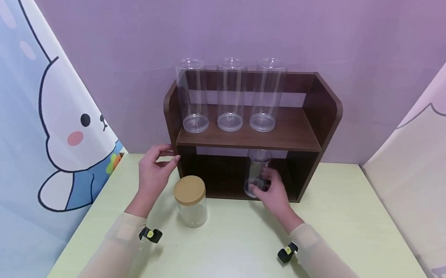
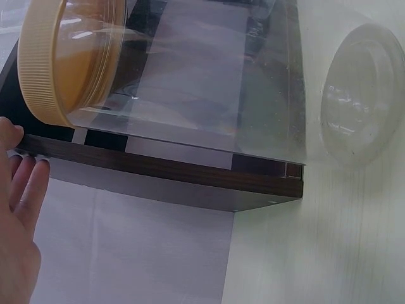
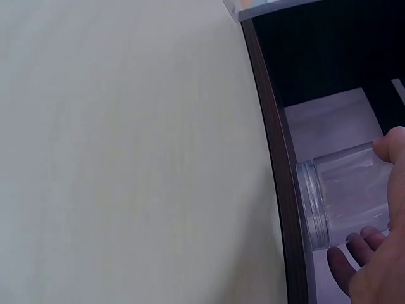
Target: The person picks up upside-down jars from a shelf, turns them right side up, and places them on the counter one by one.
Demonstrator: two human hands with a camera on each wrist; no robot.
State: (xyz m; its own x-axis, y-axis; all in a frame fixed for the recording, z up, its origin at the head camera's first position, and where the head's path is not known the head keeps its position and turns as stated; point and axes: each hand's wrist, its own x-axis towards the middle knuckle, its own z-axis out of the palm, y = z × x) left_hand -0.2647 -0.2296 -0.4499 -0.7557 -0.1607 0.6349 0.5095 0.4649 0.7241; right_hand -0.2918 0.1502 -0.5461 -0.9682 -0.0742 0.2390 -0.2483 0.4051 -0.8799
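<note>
A short clear plastic jar (image 1: 254, 171) stands upright on the lower level of a dark brown two-level shelf (image 1: 247, 140), right of its middle. My right hand (image 1: 275, 195) holds this jar, with the thumb on one side and the fingers curled round the other, as the right wrist view shows. My left hand (image 1: 152, 175) grips the front edge of the shelf's left side panel (image 2: 177, 172), its thumb at the edge and its fingers on the outer face. Near that hand, a clear jar with a tan ribbed lid (image 1: 190, 190) stands on the table before the shelf.
Three tall clear cylinders (image 1: 232, 90) stand in a row on the upper level. The shelf rests on a pale yellow-green table (image 1: 232, 256), close to a purple cloth backdrop (image 1: 109, 20). Printed cloths hang on the left and right sides.
</note>
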